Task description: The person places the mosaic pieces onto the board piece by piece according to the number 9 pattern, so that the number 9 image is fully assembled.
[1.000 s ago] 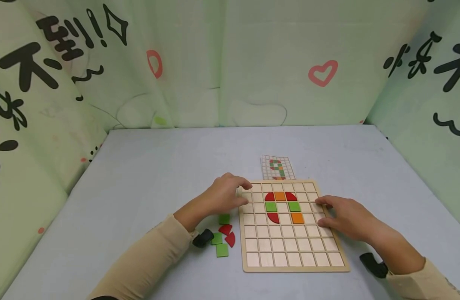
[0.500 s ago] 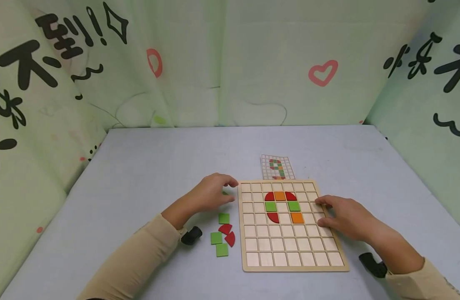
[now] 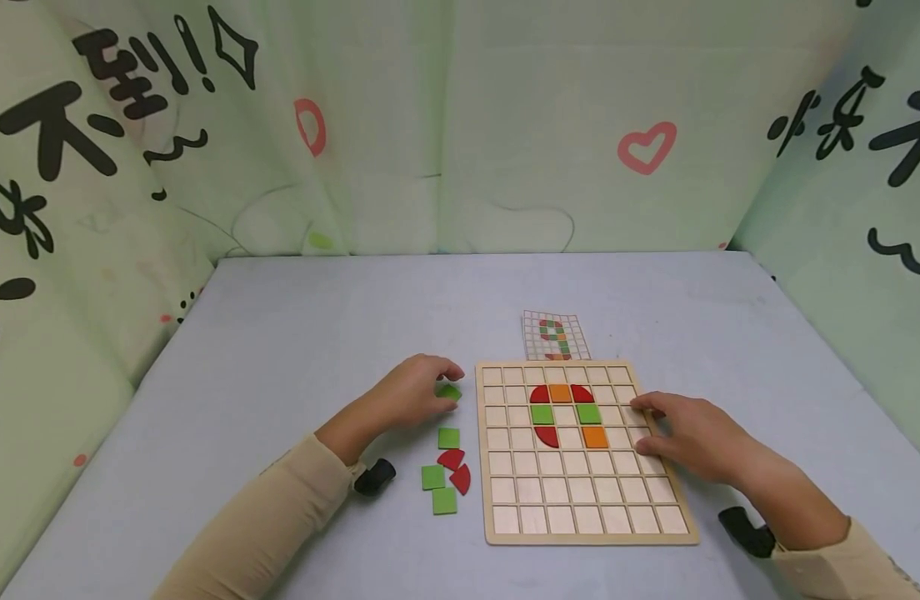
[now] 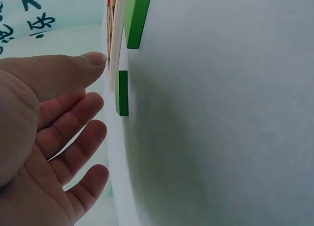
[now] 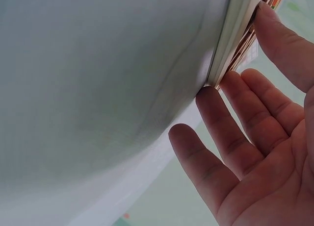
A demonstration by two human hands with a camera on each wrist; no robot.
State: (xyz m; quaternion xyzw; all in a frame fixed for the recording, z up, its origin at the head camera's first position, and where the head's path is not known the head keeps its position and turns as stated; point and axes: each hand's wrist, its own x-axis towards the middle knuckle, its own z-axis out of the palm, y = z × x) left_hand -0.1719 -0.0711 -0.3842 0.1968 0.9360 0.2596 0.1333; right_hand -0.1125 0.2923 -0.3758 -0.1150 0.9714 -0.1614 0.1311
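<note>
My left hand (image 3: 406, 392) is at a green square tile (image 3: 449, 392) just left of the wooden grid board (image 3: 580, 540). Its thumb and fingers are spread apart around the tile. In the left wrist view a gap shows between the fingertips and that green tile (image 4: 122, 93). My right hand (image 3: 700, 437) rests at the board's right edge. Its thumb lies on top and its loosely extended fingers touch the edge (image 5: 216, 71). Red quarter-circle, green and orange tiles, including an orange tile (image 3: 594, 437), form a ring in the upper middle of the grid.
Left of the board lie several green squares (image 3: 444, 501) and red quarter-circles (image 3: 460, 478). A pattern card (image 3: 553, 335) sticks out behind the board's back edge. The pale tabletop (image 3: 340, 308) meets a green printed curtain (image 3: 505, 167) at the back and sides.
My left hand has moved left, away from the board's upper left corner, to the green tile beside it. The right hand stays at the board's edge.
</note>
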